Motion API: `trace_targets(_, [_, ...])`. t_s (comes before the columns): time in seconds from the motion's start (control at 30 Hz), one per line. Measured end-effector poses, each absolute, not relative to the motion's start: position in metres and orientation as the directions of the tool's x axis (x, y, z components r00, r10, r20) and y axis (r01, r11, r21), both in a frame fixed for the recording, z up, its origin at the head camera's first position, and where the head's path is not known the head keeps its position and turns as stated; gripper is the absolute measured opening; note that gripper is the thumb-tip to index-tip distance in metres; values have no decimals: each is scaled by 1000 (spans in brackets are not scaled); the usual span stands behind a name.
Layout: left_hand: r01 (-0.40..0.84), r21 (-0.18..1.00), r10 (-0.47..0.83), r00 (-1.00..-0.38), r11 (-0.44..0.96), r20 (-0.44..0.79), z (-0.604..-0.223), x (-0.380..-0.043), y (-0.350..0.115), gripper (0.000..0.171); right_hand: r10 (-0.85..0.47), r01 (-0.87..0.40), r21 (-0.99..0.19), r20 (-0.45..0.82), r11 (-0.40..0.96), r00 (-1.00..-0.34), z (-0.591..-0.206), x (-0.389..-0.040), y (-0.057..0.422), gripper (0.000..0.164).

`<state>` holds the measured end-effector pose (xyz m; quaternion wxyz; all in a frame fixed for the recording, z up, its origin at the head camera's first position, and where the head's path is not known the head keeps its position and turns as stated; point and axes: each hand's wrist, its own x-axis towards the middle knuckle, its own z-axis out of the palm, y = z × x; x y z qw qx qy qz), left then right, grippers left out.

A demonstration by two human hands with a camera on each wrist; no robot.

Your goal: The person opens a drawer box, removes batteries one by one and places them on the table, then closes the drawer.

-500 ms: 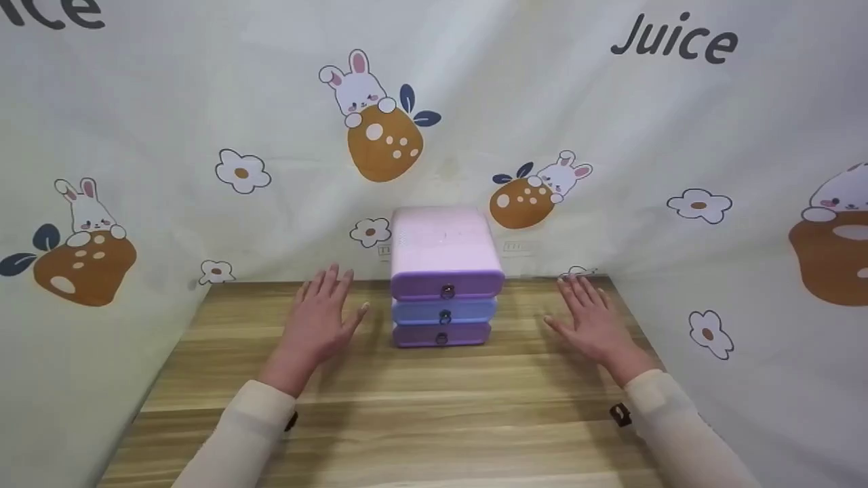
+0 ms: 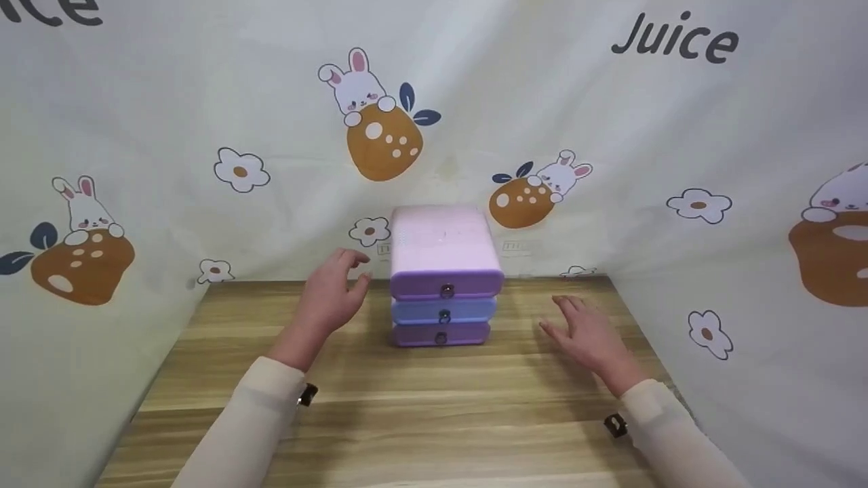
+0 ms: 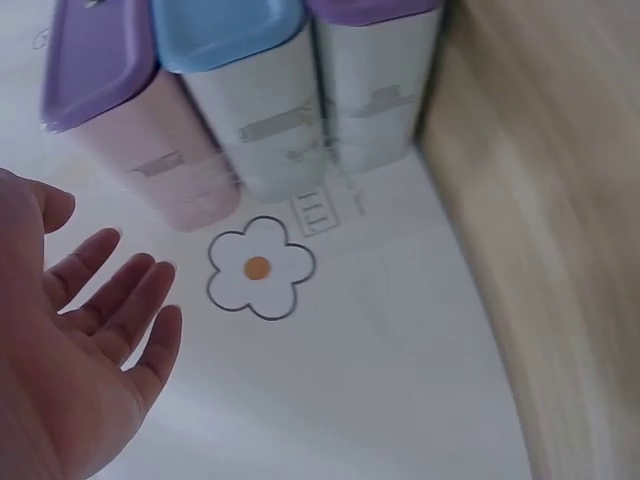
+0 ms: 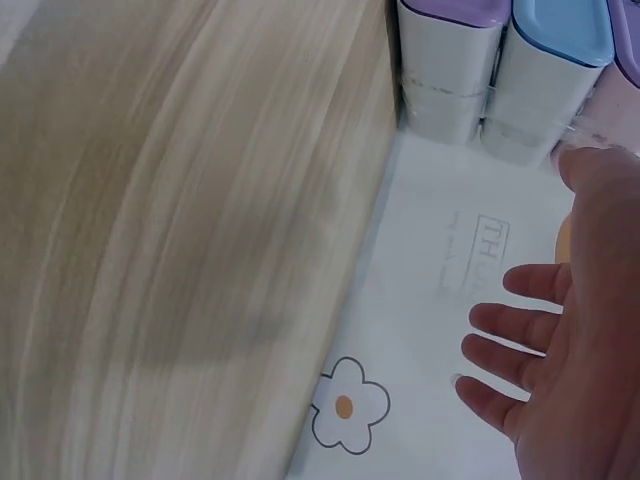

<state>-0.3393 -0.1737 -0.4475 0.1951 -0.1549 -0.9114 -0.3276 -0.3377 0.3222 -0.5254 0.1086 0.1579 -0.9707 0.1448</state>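
Observation:
A small three-drawer box (image 2: 444,240) stands at the back of the table, with a pink top. Its top drawer front (image 2: 420,286) is purple, the middle one (image 2: 413,312) blue and the lowest (image 2: 413,335) purple, each with a small round knob. My left hand (image 2: 332,291) is raised just left of the box, fingers loosely bent and apart from it. To the right of the box hovers my right hand (image 2: 590,335), fingers spread and relaxed, touching nothing. Both wrist views show the hands (image 3: 90,340) (image 4: 570,340) holding nothing beside the stacked drawers.
The wooden table (image 2: 434,420) meets a pale cloth (image 2: 461,81) printed with rabbits, fruit and flowers, which hangs behind and at both sides. A small black piece (image 2: 616,425) shows at the right wrist and another (image 2: 308,394) at the left.
Both hands have lifted from lying flat on the table. The left hand has moved up and right towards the box, its fingers bending. The right hand has shifted slightly. The box stays put.

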Motion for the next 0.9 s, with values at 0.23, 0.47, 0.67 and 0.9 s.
trace_targets(0.23, [347,656,113,-921,670,372,-431,-360,-160,43,-307,-390,-236,322,890,-896,-530,-334,319,62])
trace_targets(0.47, [150,809,40,-987,569,154,-418,-384,-141,66,-318,-409,-256,331,876,-888,-534,-333,314,52])
trace_targets(0.67, [91,831,27,-995,548,92,-409,-398,-124,86,-307,-402,-275,329,873,-893,-535,-334,310,49])
trace_targets(0.9, [81,836,46,-997,542,66,-414,-405,-114,90,-308,-397,-278,315,875,-898,-535,-331,306,47])
